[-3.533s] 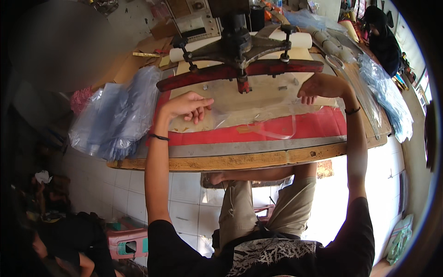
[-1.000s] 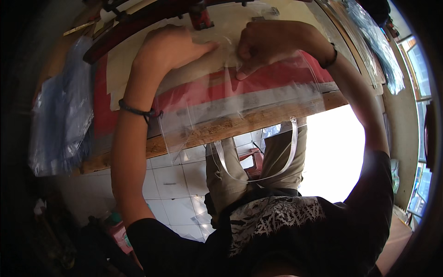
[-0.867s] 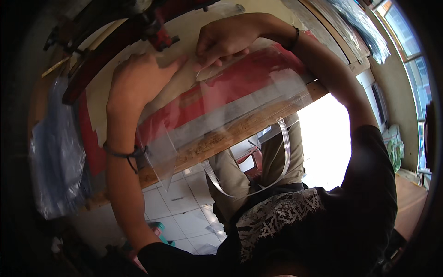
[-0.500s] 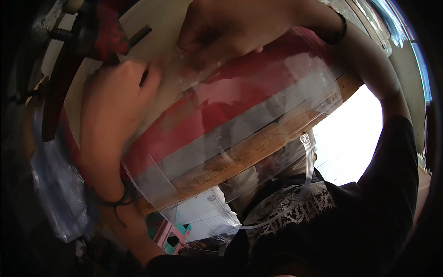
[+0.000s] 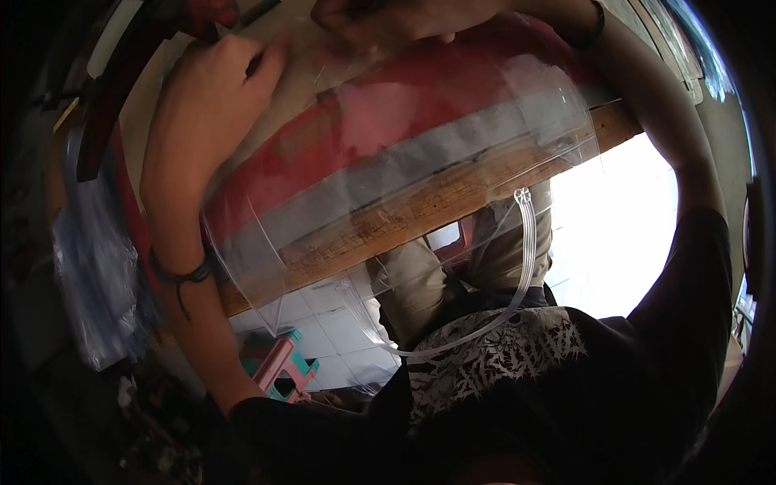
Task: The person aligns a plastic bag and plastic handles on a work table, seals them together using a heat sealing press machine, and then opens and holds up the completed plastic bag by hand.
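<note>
A large clear plastic piece (image 5: 372, 137), seemingly a bag, is draped over the near edge of the workbench. A curved clear tube handle (image 5: 525, 242) hangs from it in front of my shirt. My left hand (image 5: 222, 89) lies over its far left part, fingers curled and thumb drawn in toward them. My right hand (image 5: 412, 20) is bent over its far side, fingers curled toward the left hand and partly cut off by the upper edge. Both sets of fingertips are close together, blurred and dim, so what they pinch cannot be made out.
Under the plastic lie a red strip (image 5: 299, 145) and the bench's wooden edge (image 5: 388, 222). A dark and red metal tool or clamp (image 5: 121, 89) stands at the far left, with clear plastic sheets (image 5: 97, 259) hanging below. A pink and green stool (image 5: 283, 364) is on the tiled floor.
The whole scene sits higher in the picture, with more of my legs and the floor showing. Both hands stay curled over the plastic, close to each other.
</note>
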A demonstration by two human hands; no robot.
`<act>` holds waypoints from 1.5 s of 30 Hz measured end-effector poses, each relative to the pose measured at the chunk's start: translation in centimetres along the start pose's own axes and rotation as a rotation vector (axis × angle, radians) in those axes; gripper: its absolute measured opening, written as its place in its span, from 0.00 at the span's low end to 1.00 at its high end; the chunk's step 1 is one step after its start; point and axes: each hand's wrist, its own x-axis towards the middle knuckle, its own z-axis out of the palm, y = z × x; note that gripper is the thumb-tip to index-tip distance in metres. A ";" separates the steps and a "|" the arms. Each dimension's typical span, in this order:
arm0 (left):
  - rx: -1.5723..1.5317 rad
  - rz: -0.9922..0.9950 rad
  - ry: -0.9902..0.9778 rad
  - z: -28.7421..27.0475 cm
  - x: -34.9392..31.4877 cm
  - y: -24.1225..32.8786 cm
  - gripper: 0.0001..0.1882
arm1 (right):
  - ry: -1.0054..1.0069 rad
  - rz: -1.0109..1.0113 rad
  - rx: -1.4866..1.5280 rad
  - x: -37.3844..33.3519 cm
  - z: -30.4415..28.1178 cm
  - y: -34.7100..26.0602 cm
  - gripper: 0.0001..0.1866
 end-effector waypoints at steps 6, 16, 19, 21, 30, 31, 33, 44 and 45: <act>0.110 -0.004 0.006 0.3 0.3 -2.1 0.16 | -0.025 0.033 -0.085 0.8 -0.2 -1.8 0.21; 0.125 0.016 -0.010 -0.9 -1.0 0.3 0.18 | 0.022 0.097 -0.278 1.1 0.8 -1.8 0.21; 0.157 -0.034 -0.008 -1.0 -1.2 0.4 0.19 | 0.003 0.120 -0.237 1.1 0.8 -2.3 0.20; 0.015 0.045 0.040 0.1 0.0 0.3 0.16 | 0.019 0.136 -0.138 -0.5 -0.1 -2.2 0.20; 0.037 -0.097 -0.083 -0.9 -0.6 0.1 0.17 | -0.002 0.176 -0.184 0.2 0.0 -3.6 0.21; 0.009 -0.066 -0.087 0.2 0.0 0.0 0.18 | -0.014 0.248 -0.197 -0.3 -0.1 -3.5 0.21; -0.034 -0.034 -0.051 0.1 -0.3 -0.2 0.18 | -0.003 0.261 -0.176 -0.2 0.1 -3.6 0.22; 0.002 -0.002 0.057 -1.5 -2.2 0.8 0.20 | 0.080 -0.101 -0.363 1.1 1.5 -0.7 0.22; -0.022 0.067 0.120 -1.2 -1.3 1.4 0.20 | 0.087 -0.046 -0.400 -0.1 0.6 -1.6 0.22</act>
